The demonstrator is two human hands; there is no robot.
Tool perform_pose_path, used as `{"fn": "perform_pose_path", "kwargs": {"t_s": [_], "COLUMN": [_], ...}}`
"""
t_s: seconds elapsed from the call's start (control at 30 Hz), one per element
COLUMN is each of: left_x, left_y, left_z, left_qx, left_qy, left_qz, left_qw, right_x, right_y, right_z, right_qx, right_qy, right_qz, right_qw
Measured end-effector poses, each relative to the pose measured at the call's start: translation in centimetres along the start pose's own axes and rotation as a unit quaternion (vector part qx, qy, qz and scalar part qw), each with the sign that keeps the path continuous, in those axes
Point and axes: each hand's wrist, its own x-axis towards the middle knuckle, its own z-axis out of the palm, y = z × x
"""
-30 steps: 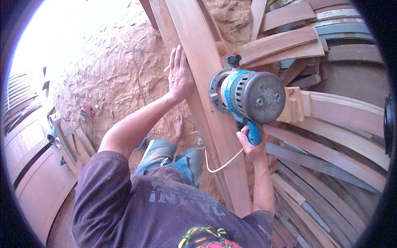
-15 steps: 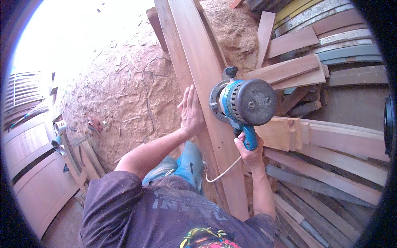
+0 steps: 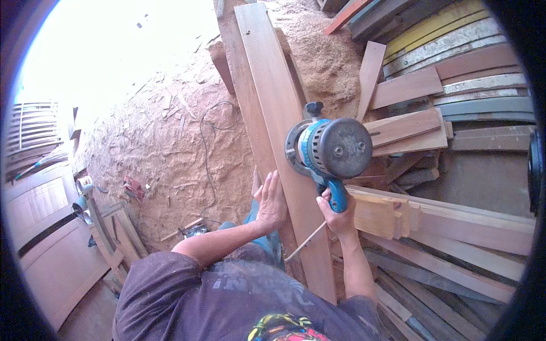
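Note:
A blue-and-black router (image 3: 344,149) rests with its round base on a long reddish-brown board (image 3: 270,74). My right hand (image 3: 340,215) is wrapped round the blue handle on its near side. A pale cord hangs from that handle and crosses the board. My left hand (image 3: 272,209) lies with fingers extended against the board's left edge, nearer to me than the router base. Under the board runs a rougher timber (image 3: 244,96). The router's cutter is hidden by the base and motor.
Shavings and sawdust (image 3: 170,153) cover the ground to the left, where a thin dark cable (image 3: 206,153) curls. Stacked planks (image 3: 455,227) crowd the right side, some ends close to my right hand. Panelled wooden doors (image 3: 62,244) stand at far left.
The view has shifted, so the board's far end now shows. My left hand has slid nearer to me along the board's edge. The router has moved slightly farther along it, still gripped.

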Motion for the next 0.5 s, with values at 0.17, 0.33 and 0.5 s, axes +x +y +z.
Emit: {"fn": "perform_pose_path", "kwargs": {"t_s": [0.17,0.33,0.5], "left_x": [-1.4,1.6,21.2], "left_y": [-0.1,-5.1,-11.7], "left_z": [-2.6,-8.4,-12.3], "left_qx": [0.033,-0.039,0.023], "left_qy": [-0.086,-0.192,0.053], "left_qz": [0.029,0.113,0.06], "left_qw": [0.995,0.974,0.997], "right_x": [3.1,6.4,9.0], "right_y": [-0.9,-2.2,-2.9], "right_z": [1.5,3.2,4.1], "right_qx": [0.009,0.018,0.02], "right_qy": [-0.013,0.004,0.009], "right_qz": [-0.003,-0.008,0.008], "right_qw": [1.0,1.0,1.0]}}
